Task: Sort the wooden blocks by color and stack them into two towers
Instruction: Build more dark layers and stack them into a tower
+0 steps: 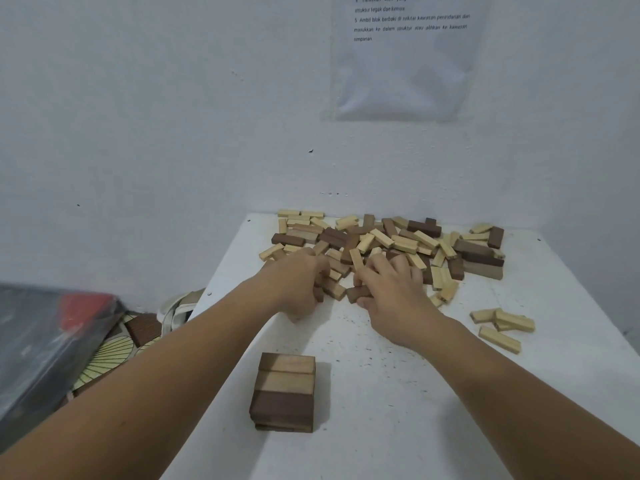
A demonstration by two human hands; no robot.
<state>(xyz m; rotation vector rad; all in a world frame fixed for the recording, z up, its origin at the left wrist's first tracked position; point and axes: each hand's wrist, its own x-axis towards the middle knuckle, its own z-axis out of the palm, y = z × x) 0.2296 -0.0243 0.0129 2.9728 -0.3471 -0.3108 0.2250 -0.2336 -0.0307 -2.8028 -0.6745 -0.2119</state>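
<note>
A mixed pile of light and dark wooden blocks (391, 240) lies at the far side of the white table (398, 393). A short stack of dark brown blocks (284, 389) stands near the table's front left. A few light blocks (502, 325) lie apart at the right. My left hand (298, 285) reaches into the near edge of the pile, fingers curled around a dark block. My right hand (391, 289) pinches a dark brown block (358, 293) between thumb and fingers at the pile's front edge.
A white wall rises right behind the table, with a printed sheet (408, 57) taped to it. Left of the table, on the floor, lie a dark plastic-covered bundle (48, 341) and a patterned mat (114, 348).
</note>
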